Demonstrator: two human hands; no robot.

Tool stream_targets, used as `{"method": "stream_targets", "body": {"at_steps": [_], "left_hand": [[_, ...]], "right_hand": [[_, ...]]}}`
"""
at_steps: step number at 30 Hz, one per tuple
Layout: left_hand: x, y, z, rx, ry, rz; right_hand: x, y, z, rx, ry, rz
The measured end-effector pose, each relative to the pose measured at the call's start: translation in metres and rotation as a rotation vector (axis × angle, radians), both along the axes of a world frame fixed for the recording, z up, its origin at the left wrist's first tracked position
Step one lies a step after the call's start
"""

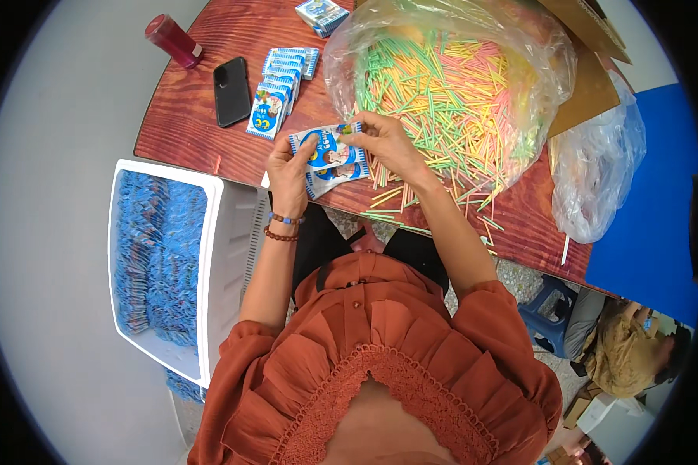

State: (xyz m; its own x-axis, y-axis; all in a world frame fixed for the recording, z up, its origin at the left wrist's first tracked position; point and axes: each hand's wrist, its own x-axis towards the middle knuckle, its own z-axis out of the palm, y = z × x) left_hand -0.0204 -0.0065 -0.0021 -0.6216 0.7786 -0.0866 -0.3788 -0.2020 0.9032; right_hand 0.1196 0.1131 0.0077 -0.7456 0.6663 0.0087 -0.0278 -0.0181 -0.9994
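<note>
Through my feed I see the left hand (288,173) pinching one side of a blue-and-white packet (326,151) and the right hand (392,147) gripping its opposite end, with a second packet (329,184) overlapped beneath it, between the hands. Beyond the left hand, I have a row of similar packets (275,89) and a black phone (232,91) on the worktop (180,116); beyond the right hand, pastel sticks (442,101) spill from a clear bag (547,46).

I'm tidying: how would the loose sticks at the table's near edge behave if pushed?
The loose sticks would likely roll or slide, being thin rods. They seem stiff, lying straight. Some might drop, since several lie close to the edge of the table.
</note>
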Motion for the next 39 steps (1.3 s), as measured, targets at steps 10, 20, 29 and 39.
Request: {"method": "stream_targets", "body": {"at_steps": [10,20,29,39], "left_hand": [[0.025,0.011,-0.014,-0.048,-0.025,0.054],[0.034,0.016,-0.012,0.066,-0.139,0.066],[0.036,0.018,-0.012,0.02,-0.144,0.095],[0.035,0.018,0.0,-0.005,-0.28,0.005]], "right_hand": [[0.019,-0.004,-0.013,-0.023,0.01,-0.118],[0.019,-0.005,-0.013,-0.124,0.073,-0.127],[0.019,-0.006,-0.008,-0.042,-0.014,-0.162],[0.043,0.004,0.014,0.439,0.159,-0.159]]}}
